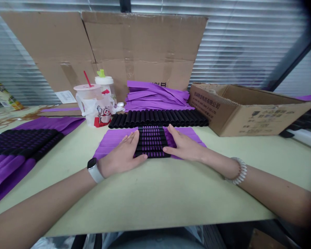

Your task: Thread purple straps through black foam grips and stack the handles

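Note:
A small block of black tubes threaded on purple strips [152,141] lies on a purple pleated sheet [111,141] in the middle of the table. My left hand [121,155] lies flat, fingers together and stretched, pressing against the block's left side. My right hand [182,147] lies flat against its right side, fingers stretched out. Just behind the block sits a long row of loose black tubes [158,118]. A pile of purple strips [155,95] rests behind that row.
An open cardboard box [248,110] stands at the right. Two drink cups [95,103] stand left of centre. A larger tube-and-purple mat [20,145] lies at the left. Flattened cardboard [134,45] leans against the blinds at the back.

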Tool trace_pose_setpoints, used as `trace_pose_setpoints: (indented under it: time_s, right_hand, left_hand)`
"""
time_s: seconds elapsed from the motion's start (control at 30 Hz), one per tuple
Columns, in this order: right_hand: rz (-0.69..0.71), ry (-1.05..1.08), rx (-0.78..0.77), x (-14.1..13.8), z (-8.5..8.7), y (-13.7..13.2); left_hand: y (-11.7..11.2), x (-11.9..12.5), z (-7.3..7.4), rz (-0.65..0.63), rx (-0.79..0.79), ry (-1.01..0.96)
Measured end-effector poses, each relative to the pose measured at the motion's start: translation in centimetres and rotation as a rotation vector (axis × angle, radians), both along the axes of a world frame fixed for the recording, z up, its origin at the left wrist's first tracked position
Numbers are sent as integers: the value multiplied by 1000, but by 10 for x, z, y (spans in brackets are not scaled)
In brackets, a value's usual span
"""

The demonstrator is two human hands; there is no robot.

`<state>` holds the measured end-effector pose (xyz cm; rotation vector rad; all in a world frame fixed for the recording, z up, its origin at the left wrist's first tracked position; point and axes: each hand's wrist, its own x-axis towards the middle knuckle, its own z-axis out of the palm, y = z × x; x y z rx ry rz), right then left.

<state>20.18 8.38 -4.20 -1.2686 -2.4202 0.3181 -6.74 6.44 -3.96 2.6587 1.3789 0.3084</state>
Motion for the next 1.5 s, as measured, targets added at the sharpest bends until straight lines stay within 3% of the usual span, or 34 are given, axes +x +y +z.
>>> trace_pose_setpoints:
  time_s: [0.37, 1.0, 1.13, 1.3, 1.5]
  right_hand:
    - [78, -41, -9, -8, -2, 5]
    - [86, -45, 13, -12, -1, 3]
    - [72, -33, -19, -9, 4, 3]
    - [-58, -17, -111, -5, 12, 15]
    - [67, 25, -63, -11, 4, 26]
  left_hand:
    - [3, -2, -3, -25, 20, -12]
    - [2, -1, 0, -4, 8, -18]
    - [10, -6, 9, 22, -45, -62]
    - [27, -4, 20, 38, -98, -113]
    - [37, 8, 16, 15, -118, -78]
